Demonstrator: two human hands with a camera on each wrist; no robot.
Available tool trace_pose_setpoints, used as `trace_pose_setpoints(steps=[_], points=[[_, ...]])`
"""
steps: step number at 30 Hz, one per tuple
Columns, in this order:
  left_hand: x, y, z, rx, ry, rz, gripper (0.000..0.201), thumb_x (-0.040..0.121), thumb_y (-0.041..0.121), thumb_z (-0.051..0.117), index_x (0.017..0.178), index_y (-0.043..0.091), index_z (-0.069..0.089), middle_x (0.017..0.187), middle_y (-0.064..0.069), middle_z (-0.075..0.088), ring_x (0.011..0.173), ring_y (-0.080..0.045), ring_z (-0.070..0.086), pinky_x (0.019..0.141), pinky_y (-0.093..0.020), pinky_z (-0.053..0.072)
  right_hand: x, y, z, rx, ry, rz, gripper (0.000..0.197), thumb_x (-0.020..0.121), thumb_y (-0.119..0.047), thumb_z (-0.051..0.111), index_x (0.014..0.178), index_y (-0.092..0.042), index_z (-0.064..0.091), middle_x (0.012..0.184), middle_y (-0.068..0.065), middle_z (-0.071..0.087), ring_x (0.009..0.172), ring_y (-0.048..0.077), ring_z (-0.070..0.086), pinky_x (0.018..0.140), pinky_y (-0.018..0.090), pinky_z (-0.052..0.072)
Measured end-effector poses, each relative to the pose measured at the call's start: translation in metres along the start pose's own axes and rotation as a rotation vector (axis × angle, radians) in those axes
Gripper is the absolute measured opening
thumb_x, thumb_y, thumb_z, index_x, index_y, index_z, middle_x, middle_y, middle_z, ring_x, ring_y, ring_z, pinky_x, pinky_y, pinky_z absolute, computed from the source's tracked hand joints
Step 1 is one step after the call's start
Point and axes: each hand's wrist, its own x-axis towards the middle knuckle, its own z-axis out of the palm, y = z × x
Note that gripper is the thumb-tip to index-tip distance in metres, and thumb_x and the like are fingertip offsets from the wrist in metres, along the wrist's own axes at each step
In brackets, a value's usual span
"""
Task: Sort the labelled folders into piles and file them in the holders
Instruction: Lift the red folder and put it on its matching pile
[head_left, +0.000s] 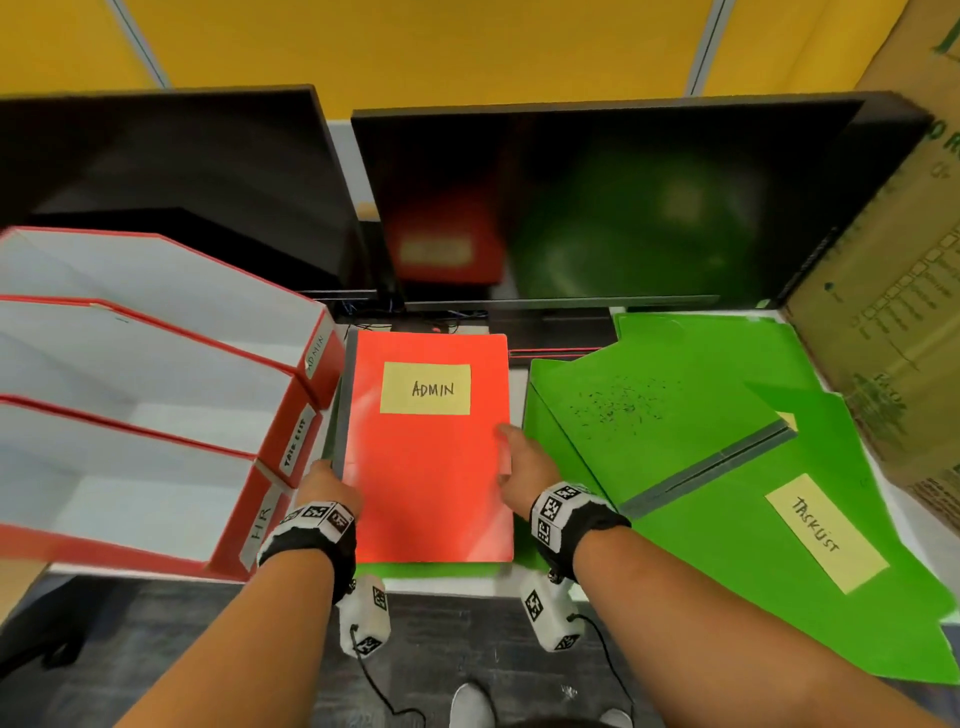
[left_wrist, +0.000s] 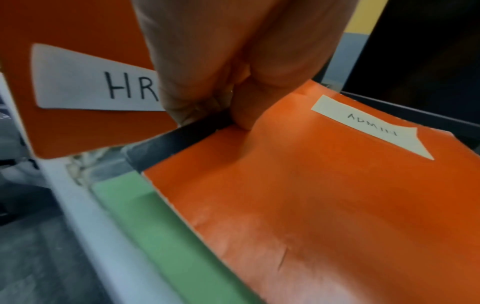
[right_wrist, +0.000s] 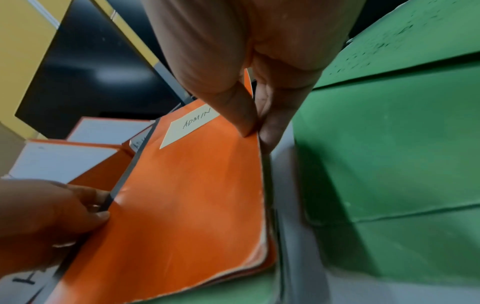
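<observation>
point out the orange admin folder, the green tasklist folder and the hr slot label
orange ADMIN folder (head_left: 431, 478), head view, bare cover below its note
green TASKLIST folder (head_left: 727, 561), head view, cover left of its yellow note
white HR slot label (left_wrist: 85, 86), left wrist view, label's middle

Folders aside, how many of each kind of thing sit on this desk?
Red file holders: 3 (ADMIN, TASK LIST, HR)
Dark monitors: 2 (left, right)
Cardboard box: 1
Total: 6
</observation>
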Motion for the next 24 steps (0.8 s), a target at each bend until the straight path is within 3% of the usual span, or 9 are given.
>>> trace_pose_setpoints(steps=[3,8,14,20,24], points=[[0.010,-0.010,-0.003,0.057,-0.019,-0.022,0.040,0.085,0.003,0.048,0.125,0.003,0.051,0.112,-0.021,0.061,0.103,-0.039,0.060,0.086,-0.040,0.050,0.005,-0.002,0.011,-0.060,-0.051,0.001,0.067,0.081,-0.003,0.051,0.142,-0.026,0.034,0.128,0.015,0.050,0.115,0.031,0.054,0.096,0.028,0.043],[0.018,-0.022,-0.002,0.118,-0.052,-0.046,0.035,0.085,0.002,0.049,0.120,0.003,0.054,0.110,-0.020,0.062,0.103,-0.037,0.060,0.088,-0.039,0.050,0.004,-0.004,0.022,-0.102,-0.104,0.014,0.065,0.085,-0.006,0.048,0.146,-0.023,0.031,0.131,0.017,0.046,0.121,0.032,0.050,0.102,0.029,0.040],[0.024,-0.024,-0.002,0.123,-0.019,-0.080,0.036,0.085,0.001,0.049,0.121,0.003,0.053,0.112,-0.022,0.059,0.103,-0.038,0.059,0.088,-0.040,0.051,0.004,-0.006,0.024,-0.126,-0.160,0.031,0.067,0.083,0.001,0.050,0.144,-0.020,0.035,0.130,0.016,0.034,0.116,0.032,0.051,0.101,0.024,0.040],[0.022,-0.007,0.003,0.170,0.054,-0.061,0.043,0.086,0.007,0.048,0.129,0.013,0.049,0.131,-0.020,0.042,0.120,-0.042,0.044,0.101,-0.049,0.041,0.005,-0.005,0.016,-0.117,-0.067,0.067,0.052,0.081,0.002,0.050,0.130,-0.012,0.053,0.125,0.013,0.036,0.106,0.031,0.057,0.102,0.026,0.043],[0.014,0.016,0.011,0.186,0.005,0.025,0.048,0.085,0.008,0.051,0.132,0.021,0.049,0.134,-0.014,0.044,0.122,-0.037,0.044,0.100,-0.044,0.042,0.003,0.005,-0.002,-0.109,-0.014,0.098,0.048,0.086,-0.001,0.050,0.133,-0.011,0.050,0.136,0.014,0.034,0.120,0.031,0.051,0.105,0.031,0.041]])
